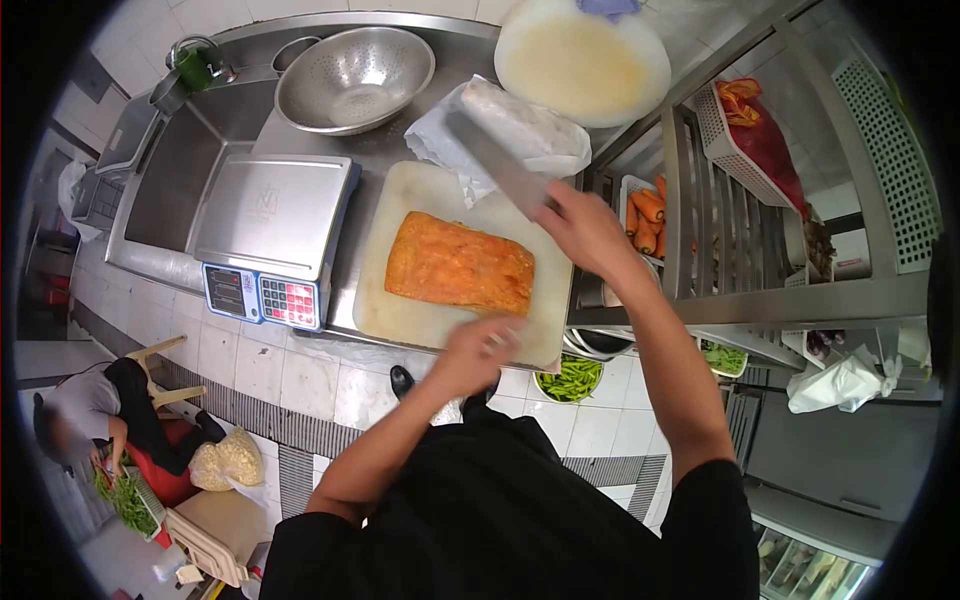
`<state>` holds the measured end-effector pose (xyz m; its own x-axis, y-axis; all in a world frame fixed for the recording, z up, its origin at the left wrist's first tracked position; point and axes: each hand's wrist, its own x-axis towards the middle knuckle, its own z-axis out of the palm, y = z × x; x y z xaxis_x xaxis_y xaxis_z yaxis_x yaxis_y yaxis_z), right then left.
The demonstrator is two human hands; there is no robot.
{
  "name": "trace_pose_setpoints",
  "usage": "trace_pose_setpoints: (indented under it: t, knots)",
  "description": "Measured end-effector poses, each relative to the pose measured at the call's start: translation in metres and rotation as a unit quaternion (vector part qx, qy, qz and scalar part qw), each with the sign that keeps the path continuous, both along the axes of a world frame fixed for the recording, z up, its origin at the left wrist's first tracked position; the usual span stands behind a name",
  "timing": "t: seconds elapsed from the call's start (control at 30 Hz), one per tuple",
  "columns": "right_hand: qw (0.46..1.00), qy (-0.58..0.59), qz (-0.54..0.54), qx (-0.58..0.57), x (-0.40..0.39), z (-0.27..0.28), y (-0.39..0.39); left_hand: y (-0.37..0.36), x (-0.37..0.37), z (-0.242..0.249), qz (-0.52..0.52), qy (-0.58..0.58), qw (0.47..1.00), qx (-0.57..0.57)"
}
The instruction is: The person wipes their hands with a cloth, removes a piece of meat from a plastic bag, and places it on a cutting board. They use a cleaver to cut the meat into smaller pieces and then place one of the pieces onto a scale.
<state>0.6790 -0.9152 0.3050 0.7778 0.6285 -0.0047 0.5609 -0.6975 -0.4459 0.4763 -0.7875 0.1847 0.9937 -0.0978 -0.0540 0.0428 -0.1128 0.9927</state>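
We see a steel counter (400,150) as the largest thing, with a sink basin (190,180) at its nine o'clock side and a tiled floor (290,370) below. On the counter, a digital scale (272,235) sits at nine o'clock of the white cutting board (400,310); its keypad writing is too small to read, and a faint mark on its platter cannot be made out. At twelve o'clock lie a round white board (583,62) and a steel colander (354,78). An orange slab of fish (459,265) rests mid-board. Our right hand (585,230) is clamped on the handle of a cleaver (495,160), raised toward one o'clock of the slab. Our left hand (475,350) blurs at the board's six o'clock edge, fingers loosely curled, holding nothing. Carrots (647,215) lie in a shelf basket at three o'clock.
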Motion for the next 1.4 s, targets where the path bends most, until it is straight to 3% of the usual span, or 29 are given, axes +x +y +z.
trace_pose_setpoints:
  t: [0.03,0.07,0.1,0.13,0.23,0.4,0.47,0.6,0.87,0.97,1.03,1.1,1.17,1.2,1.3,1.4]
  knots:
    - [0.996,0.004,-0.025,0.085,-0.012,-0.007,-0.024,0.025,0.001,0.011,0.134,0.008,0.990,0.050]
    - [0.989,0.076,-0.087,0.096,-0.026,-0.012,-0.048,0.058,0.004,-0.020,0.243,-0.055,0.964,0.093]
    - [0.972,0.149,-0.148,0.106,-0.042,-0.016,-0.071,0.088,0.009,-0.025,0.327,-0.007,0.940,0.100]
    - [0.953,0.206,-0.189,0.118,-0.062,-0.013,-0.089,0.114,0.011,-0.018,0.334,0.018,0.917,0.217]
    - [0.916,0.313,-0.240,0.070,-0.108,-0.038,-0.161,0.153,0.019,-0.047,0.324,0.084,0.930,0.154]
    - [0.866,0.434,-0.248,-0.002,-0.166,-0.015,-0.192,0.154,0.034,-0.061,0.289,0.134,0.947,0.042]
    - [0.876,0.428,-0.222,-0.024,-0.178,-0.028,-0.191,0.149,0.043,-0.060,0.309,0.146,0.940,-0.005]
    - [0.898,0.385,-0.209,-0.041,-0.186,-0.061,-0.172,0.141,0.049,-0.053,0.283,0.154,0.946,0.013]
    - [0.920,0.326,-0.196,-0.090,-0.152,-0.047,-0.162,0.112,0.017,-0.059,0.354,0.141,0.924,0.036]
    - [0.924,0.307,-0.205,-0.103,-0.134,-0.053,-0.157,0.076,-0.009,-0.064,0.406,0.172,0.895,-0.068]
    - [0.962,0.184,-0.191,-0.062,-0.127,-0.071,-0.154,0.052,-0.019,-0.066,0.412,0.175,0.872,-0.197]
    - [0.969,0.157,-0.177,-0.063,-0.121,-0.070,-0.156,0.053,-0.024,-0.071,0.411,0.186,0.867,-0.210]
    - [0.931,0.234,-0.278,-0.047,-0.120,-0.050,-0.154,0.070,-0.029,-0.067,0.335,0.177,0.907,-0.186]
    - [0.920,0.247,-0.304,-0.017,-0.122,-0.043,-0.153,0.075,-0.026,-0.064,0.378,0.170,0.906,-0.087]
    - [0.915,0.278,-0.289,0.041,-0.122,-0.022,-0.134,0.096,-0.015,-0.051,0.355,0.145,0.923,0.008]
    - [0.976,0.156,-0.147,-0.025,-0.121,-0.022,-0.106,0.098,0.000,-0.054,0.291,0.083,0.953,0.015]
